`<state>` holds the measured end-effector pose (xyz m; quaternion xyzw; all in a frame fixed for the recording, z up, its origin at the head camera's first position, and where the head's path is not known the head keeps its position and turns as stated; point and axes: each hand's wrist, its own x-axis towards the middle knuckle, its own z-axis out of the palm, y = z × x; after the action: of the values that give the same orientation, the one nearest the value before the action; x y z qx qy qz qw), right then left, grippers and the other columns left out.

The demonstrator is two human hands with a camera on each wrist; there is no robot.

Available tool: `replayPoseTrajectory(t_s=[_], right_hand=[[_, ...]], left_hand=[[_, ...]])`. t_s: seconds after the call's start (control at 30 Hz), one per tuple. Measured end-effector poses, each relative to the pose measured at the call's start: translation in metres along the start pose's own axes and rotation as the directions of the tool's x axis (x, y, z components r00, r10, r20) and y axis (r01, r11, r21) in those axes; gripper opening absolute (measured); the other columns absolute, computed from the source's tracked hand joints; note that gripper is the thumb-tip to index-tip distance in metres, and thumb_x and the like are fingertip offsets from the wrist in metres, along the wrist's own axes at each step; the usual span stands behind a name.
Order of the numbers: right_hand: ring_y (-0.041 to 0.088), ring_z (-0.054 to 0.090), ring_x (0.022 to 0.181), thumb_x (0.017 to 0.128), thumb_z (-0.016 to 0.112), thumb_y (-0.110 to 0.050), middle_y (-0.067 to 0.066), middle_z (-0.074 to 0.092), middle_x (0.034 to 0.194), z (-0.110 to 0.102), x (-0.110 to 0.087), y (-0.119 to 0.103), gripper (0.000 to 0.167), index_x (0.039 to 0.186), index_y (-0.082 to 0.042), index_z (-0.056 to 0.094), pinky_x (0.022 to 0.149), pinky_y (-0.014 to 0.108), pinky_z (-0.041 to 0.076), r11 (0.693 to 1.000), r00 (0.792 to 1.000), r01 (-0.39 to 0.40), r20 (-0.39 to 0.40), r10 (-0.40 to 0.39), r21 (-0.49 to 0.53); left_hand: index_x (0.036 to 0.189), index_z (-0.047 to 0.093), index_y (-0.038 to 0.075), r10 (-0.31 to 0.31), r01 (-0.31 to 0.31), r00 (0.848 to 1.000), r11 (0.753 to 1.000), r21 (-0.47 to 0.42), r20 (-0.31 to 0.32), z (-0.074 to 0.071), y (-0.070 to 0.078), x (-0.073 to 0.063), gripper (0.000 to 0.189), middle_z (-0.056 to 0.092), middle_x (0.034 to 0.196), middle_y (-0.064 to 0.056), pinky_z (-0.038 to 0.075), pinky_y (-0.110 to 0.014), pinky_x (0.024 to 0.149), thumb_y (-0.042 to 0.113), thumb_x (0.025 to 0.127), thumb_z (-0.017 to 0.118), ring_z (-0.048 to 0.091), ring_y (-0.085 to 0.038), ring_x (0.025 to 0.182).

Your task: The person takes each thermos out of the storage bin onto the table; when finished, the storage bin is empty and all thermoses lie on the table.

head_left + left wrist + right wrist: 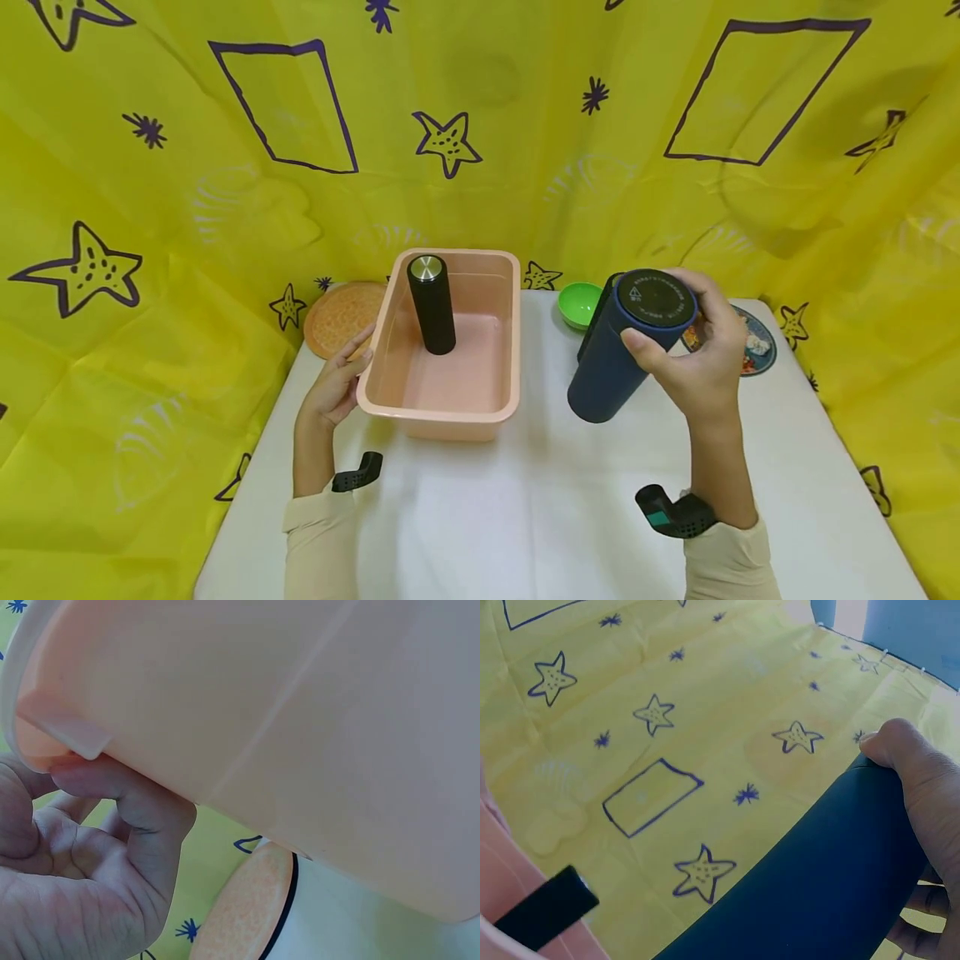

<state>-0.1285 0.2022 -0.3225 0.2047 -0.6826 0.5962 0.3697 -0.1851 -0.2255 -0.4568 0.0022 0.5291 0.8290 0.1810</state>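
Note:
A pink plastic basin (pixel 457 425) is at the middle left, tilted toward me. My left hand (pixel 341 387) grips its left rim; in the left wrist view the fingers (pixel 112 784) curl under that rim. Inside the basin stands a slim black bottle (pixel 433 312) with a silver top. My right hand (pixel 705 354) holds a dark blue tumbler (pixel 615 367) to the right of the basin, thumb on the near side. The tumbler slants, its black printed end (pixel 656 298) facing up toward me. In the right wrist view its blue side (pixel 802 877) fills the lower middle.
A round orange-brown disc (pixel 341 317) lies behind the left hand. At the back right are a green bowl (pixel 577 302), a dark object (pixel 596 321) partly behind the tumbler and a patterned plate (pixel 761 342). A yellow curtain (pixel 525 100) surrounds the white table (pixel 480 517).

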Motion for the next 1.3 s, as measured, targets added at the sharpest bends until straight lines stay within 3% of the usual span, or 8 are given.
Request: replayPoseTrajectory(t_s=[0.17, 0.4, 0.6, 0.73, 1.0, 1.13, 1.2, 1.3], right_hand=[[0.01, 0.064, 0.095, 0.065, 0.083, -0.006, -0.005, 0.07, 0.105, -0.021, -0.01, 0.01, 0.058, 0.112, 0.019, 0.059, 0.08, 0.016, 0.051, 0.998, 1.0, -0.003, 0.008, 0.003, -0.057], [0.005, 0.06, 0.088, 0.06, 0.075, 0.01, -0.009, 0.068, 0.106, -0.049, -0.024, 0.025, 0.057, 0.114, 0.017, 0.059, 0.066, 0.01, 0.046, 0.982, 0.996, -0.089, -0.007, 0.089, -0.164], [0.006, 0.059, 0.095, 0.061, 0.076, 0.014, -0.012, 0.066, 0.107, -0.069, -0.029, 0.038, 0.057, 0.117, 0.012, 0.061, 0.073, 0.009, 0.049, 0.955, 0.985, -0.174, -0.051, 0.167, -0.241], [0.005, 0.057, 0.1, 0.064, 0.079, 0.011, -0.015, 0.064, 0.108, -0.079, -0.03, 0.047, 0.057, 0.118, 0.006, 0.063, 0.076, 0.009, 0.048, 0.919, 0.972, -0.235, -0.073, 0.223, -0.315], [-0.001, 0.051, 0.095, 0.069, 0.084, -0.002, -0.027, 0.056, 0.105, -0.087, -0.039, 0.066, 0.06, 0.126, -0.006, 0.062, 0.072, 0.007, 0.043, 0.799, 0.926, -0.371, -0.12, 0.359, -0.473], [-0.007, 0.051, 0.097, 0.072, 0.084, -0.007, -0.031, 0.054, 0.105, -0.089, -0.044, 0.078, 0.063, 0.131, -0.008, 0.061, 0.073, 0.003, 0.042, 0.762, 0.906, -0.41, -0.125, 0.405, -0.502], [-0.008, 0.05, 0.099, 0.072, 0.084, -0.008, -0.027, 0.056, 0.108, -0.089, -0.047, 0.084, 0.065, 0.133, -0.01, 0.06, 0.074, 0.003, 0.042, 0.751, 0.895, -0.431, -0.13, 0.428, -0.5], [-0.009, 0.049, 0.102, 0.073, 0.084, -0.007, -0.01, 0.061, 0.123, -0.09, -0.05, 0.092, 0.068, 0.135, -0.011, 0.058, 0.076, 0.002, 0.042, 0.739, 0.878, -0.465, -0.144, 0.457, -0.488]], left_hand=[[0.157, 0.021, 0.019, -0.014, 0.014, 1.0, 1.0, 0.001, 0.003, 0.001, -0.002, -0.001, 0.057, 0.065, 0.119, -0.001, 0.059, -0.026, 0.074, 0.011, 0.105, 0.041, 0.07, -0.01, 0.087], [0.157, 0.022, 0.02, -0.013, 0.013, 1.0, 1.0, -0.002, -0.007, 0.001, -0.001, -0.002, 0.057, 0.065, 0.116, -0.001, 0.06, -0.026, 0.071, 0.013, 0.105, 0.043, 0.07, -0.01, 0.084], [0.157, 0.023, 0.02, 0.004, -0.004, 1.0, 1.0, -0.012, 0.0, 0.001, -0.001, -0.002, 0.057, 0.065, 0.116, -0.002, 0.059, -0.027, 0.072, 0.012, 0.104, 0.044, 0.071, -0.011, 0.085], [0.156, 0.024, 0.019, 0.005, -0.005, 1.0, 1.0, -0.006, -0.014, 0.001, -0.001, -0.003, 0.057, 0.064, 0.116, -0.002, 0.059, -0.027, 0.073, 0.012, 0.104, 0.045, 0.07, -0.011, 0.086], [0.157, 0.023, 0.019, -0.004, 0.004, 1.0, 1.0, -0.013, -0.023, 0.0, -0.002, -0.005, 0.058, 0.063, 0.12, -0.002, 0.059, -0.026, 0.076, 0.011, 0.104, 0.044, 0.07, -0.011, 0.089], [0.157, 0.021, 0.018, 0.007, -0.007, 1.0, 1.0, -0.001, -0.012, 0.002, -0.001, -0.004, 0.057, 0.064, 0.119, -0.001, 0.059, -0.025, 0.075, 0.012, 0.104, 0.043, 0.07, -0.01, 0.089], [0.157, 0.021, 0.018, 0.007, -0.006, 1.0, 1.0, 0.001, -0.01, 0.002, -0.001, -0.004, 0.058, 0.064, 0.119, 0.0, 0.059, -0.025, 0.075, 0.012, 0.104, 0.043, 0.07, -0.01, 0.089], [0.157, 0.021, 0.018, 0.003, -0.003, 1.0, 1.0, 0.001, -0.004, 0.004, 0.0, -0.002, 0.057, 0.063, 0.118, 0.0, 0.059, -0.026, 0.074, 0.011, 0.105, 0.042, 0.07, -0.01, 0.088]])
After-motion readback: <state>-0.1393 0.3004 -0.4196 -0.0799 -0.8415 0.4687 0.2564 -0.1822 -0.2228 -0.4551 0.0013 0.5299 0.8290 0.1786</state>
